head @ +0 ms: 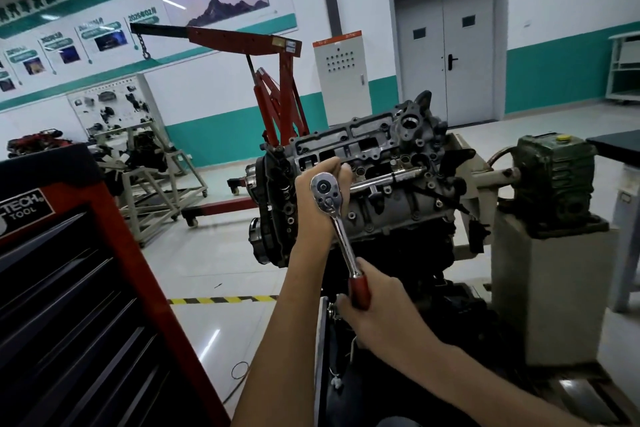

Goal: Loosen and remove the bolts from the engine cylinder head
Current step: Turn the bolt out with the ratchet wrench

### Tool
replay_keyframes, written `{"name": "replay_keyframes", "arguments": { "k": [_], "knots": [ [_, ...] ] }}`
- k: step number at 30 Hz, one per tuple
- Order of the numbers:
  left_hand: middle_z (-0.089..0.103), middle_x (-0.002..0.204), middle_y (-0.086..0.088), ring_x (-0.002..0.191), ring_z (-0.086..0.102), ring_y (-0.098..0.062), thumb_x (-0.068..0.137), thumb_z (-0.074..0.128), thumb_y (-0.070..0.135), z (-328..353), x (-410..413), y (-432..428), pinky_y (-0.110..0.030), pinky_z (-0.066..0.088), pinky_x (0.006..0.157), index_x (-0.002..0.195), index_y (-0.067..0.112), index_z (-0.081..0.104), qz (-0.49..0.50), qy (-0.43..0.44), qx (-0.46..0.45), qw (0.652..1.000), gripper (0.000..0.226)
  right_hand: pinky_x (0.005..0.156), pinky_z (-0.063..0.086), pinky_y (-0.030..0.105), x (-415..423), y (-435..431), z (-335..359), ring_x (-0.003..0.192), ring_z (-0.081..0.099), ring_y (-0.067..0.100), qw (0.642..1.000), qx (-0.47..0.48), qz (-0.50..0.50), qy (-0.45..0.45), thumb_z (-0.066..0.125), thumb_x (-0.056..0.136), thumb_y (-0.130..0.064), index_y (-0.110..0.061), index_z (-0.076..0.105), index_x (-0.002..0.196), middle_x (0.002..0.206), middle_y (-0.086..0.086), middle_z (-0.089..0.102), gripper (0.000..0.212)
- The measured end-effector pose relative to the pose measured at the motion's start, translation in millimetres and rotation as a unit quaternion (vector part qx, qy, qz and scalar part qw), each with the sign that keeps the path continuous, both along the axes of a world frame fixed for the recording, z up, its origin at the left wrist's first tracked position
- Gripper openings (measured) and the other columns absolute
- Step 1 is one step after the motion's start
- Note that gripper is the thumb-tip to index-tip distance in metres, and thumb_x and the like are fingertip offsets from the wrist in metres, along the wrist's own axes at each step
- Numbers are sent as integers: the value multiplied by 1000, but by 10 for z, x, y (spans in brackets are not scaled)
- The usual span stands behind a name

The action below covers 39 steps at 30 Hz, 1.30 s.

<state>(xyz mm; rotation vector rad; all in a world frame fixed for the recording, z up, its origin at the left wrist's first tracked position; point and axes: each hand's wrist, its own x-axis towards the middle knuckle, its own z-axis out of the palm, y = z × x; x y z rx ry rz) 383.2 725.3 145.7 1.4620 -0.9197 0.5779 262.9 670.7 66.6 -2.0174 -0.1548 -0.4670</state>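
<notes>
L hand gripping behind the ratchet head at the cylinder head near edge, R hand wrapped round its red handle, long axis running down toward the person; bolt hidden.

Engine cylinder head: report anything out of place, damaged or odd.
Nothing stands out. The grey metal cylinder head shows no visible spill or breakage. The left hand grips near the head of the chrome red-handled ratchet, and the right hand grips its handle.
</notes>
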Motion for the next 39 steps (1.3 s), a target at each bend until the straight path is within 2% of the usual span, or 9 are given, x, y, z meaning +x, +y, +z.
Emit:
{"name": "replay_keyframes", "arguments": {
  "k": [4,10,14,17,21,24,28,32,39],
  "knots": [
    [36,46,13,45,32,0,92,56,-2,42,31,59,-13,25,49,52,23,38,9,-14,38,999,50,41,41,23,-68,-660,446,40,44,4,980,-198,27,3,59,76,-6,-23,49,74,54,-5,48,20],
    [34,55,0,54,30,-10,84,59,-2,115,-30,28,-27,24,53,58,12,39,-9,-48,95,994,36,51,32,15,79,-1384,1432,48,34,-10,807,-560,-121,-143,65,79,-19,-19,57,98,52,-19,34,20],
    [33,50,10,50,29,-6,92,54,1,-4,1,6,-28,24,52,54,22,36,11,-2,15,1000,47,48,43,15,3,-1122,870,52,51,0,875,-466,-117,-56,56,85,-21,-23,49,94,61,-11,47,11],
    [35,48,11,49,30,-5,93,54,1,4,-5,-41,-25,26,50,55,24,38,24,-2,3,1000,48,51,49,29,-46,-607,321,50,53,13,969,-235,-73,0,58,80,-19,-23,44,76,61,-4,52,15],
    [32,49,11,48,27,-6,93,54,-2,-9,-40,-61,-22,25,49,54,16,38,-2,13,-18,1000,46,40,37,19,-19,-139,72,38,44,6,998,-65,-12,0,59,79,-12,-26,37,65,55,-5,46,29],
    [37,49,10,49,32,-4,92,56,0,-5,35,43,-23,27,49,55,23,42,5,-10,21,1000,46,44,41,28,-42,-497,308,44,47,10,983,-185,-7,7,57,77,-13,-27,41,68,59,-5,48,24],
    [38,53,-2,53,33,-8,88,58,-2,77,43,65,-24,27,51,55,5,42,0,-21,67,998,37,42,42,19,17,-1168,1043,47,51,3,875,-476,-70,-48,56,85,-16,-30,47,81,58,-10,48,17],
    [42,52,6,52,34,-7,84,57,4,67,43,-6,-26,28,52,55,12,44,12,-41,64,997,33,49,25,12,21,-1308,1284,50,41,-1,824,-527,-163,-129,60,83,-21,-17,52,93,58,-16,39,13],
    [30,51,16,51,25,-3,94,54,3,-70,-31,-201,-18,23,50,58,19,34,10,37,-93,995,45,44,41,27,-102,-272,96,43,46,16,997,-70,-15,2,61,77,-16,-31,37,66,57,1,47,30]
  ]
}}
